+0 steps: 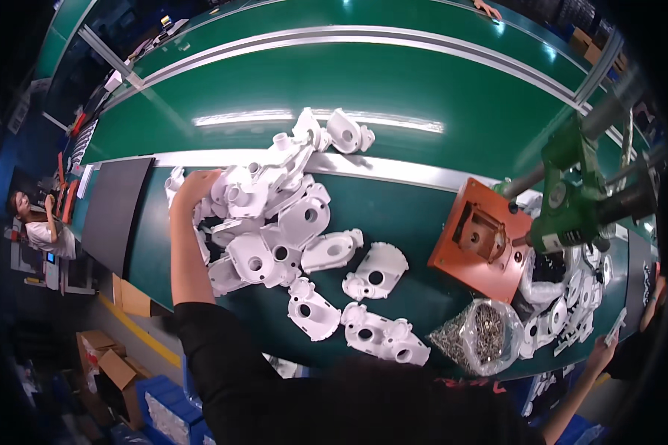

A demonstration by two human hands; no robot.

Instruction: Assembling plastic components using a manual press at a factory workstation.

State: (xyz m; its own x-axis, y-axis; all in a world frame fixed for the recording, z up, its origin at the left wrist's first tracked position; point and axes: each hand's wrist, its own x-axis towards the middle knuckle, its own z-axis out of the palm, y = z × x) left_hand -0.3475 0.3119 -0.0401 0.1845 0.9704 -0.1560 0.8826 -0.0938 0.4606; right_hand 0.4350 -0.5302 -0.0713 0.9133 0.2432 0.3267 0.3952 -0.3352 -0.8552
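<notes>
Right hand [598,357], lower right of the frame: fingers closed on a slim pale piece [614,328], seen nearly edge-on. Clear plastic bag [511,345] of small metal fasteners, lower right of centre, on the green workbench [404,211]. Loose white housings [315,315], lower centre, with round holes, lying apart from the main heap. Further white parts [557,319], right, heaped beside the bag. Orange fixture [453,248], right of centre, with a recessed brown nest [476,236]; green machine head [564,193] just beside it. Heap of white housings [304,222], left of centre, overlapping at various tilts. Left hand [197,185], at the heap's left edge: fingers largely hidden, so spread or grip cannot be told. Another person's hand [488,10], top right.
</notes>
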